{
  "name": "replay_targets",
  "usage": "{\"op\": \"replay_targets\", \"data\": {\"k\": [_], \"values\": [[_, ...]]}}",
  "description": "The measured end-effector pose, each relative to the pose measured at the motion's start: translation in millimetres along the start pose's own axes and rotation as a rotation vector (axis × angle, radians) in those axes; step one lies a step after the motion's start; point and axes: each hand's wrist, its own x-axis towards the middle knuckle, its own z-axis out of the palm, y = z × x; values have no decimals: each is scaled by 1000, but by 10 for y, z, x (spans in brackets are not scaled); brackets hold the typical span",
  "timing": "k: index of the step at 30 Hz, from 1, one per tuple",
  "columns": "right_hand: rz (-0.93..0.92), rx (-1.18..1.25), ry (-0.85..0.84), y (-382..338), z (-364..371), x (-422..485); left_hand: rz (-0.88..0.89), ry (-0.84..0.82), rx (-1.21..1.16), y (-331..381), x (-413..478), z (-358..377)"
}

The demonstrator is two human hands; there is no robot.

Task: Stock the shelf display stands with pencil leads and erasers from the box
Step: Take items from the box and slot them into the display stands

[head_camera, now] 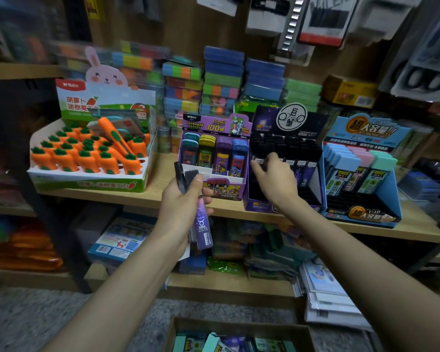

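My left hand (182,199) grips a small bunch of purple pencil lead cases (201,224) with black caps, held upright in front of the shelf edge. My right hand (273,175) reaches into the dark purple zodiac display stand (285,201), its fingers curled at a black-capped lead case in the left column; the case itself is mostly hidden. Left of it stands the Ultraman lead display (214,153) and right of it a blue display (363,174) of lead cases with pastel caps. The cardboard box (239,331) with more packs sits on the floor at the bottom.
A carrot-shaped eraser display (89,153) fills the shelf's left part. Stacked coloured boxes (221,82) stand behind the displays. The wooden shelf edge (142,196) runs under my hands. Lower shelves hold packets and booklets (325,295). Hanging packs are overhead.
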Motion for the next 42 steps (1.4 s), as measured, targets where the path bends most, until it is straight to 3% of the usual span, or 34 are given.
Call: {"op": "replay_targets", "data": {"k": [6,10,13,15,17,20,22,29,33,37,42], "values": [[-66,28,-122,58,-68,90,-12,-3,-1,-19,-2,40],[-70,-93,-225,48,-186,114,-29,-10,11,-28,-13,66],[-130,-196,-149,70,-349,-66,-56,-39,-28,-23,-26,68],[-168,8,-194,70,-465,-360,-82,-64,-92,-14,-33,79],[-138,343,-405,-5,-545,-719,-91,-104,-155,1,-50,110],[25,708,-728,-186,-535,-1133,-105,-148,-232,25,-91,172],[109,814,-790,-271,-494,-1250,-110,-156,-239,31,-119,213],[209,953,-652,-89,-601,-1150,-96,-203,-196,39,-177,257],[52,782,-607,-46,-736,-995,-68,-198,-105,-5,-161,216],[17,841,-456,-103,-812,-865,-32,-312,44,-70,-202,215],[21,773,-554,-148,-840,-828,-43,-415,89,-129,-214,240]]}}
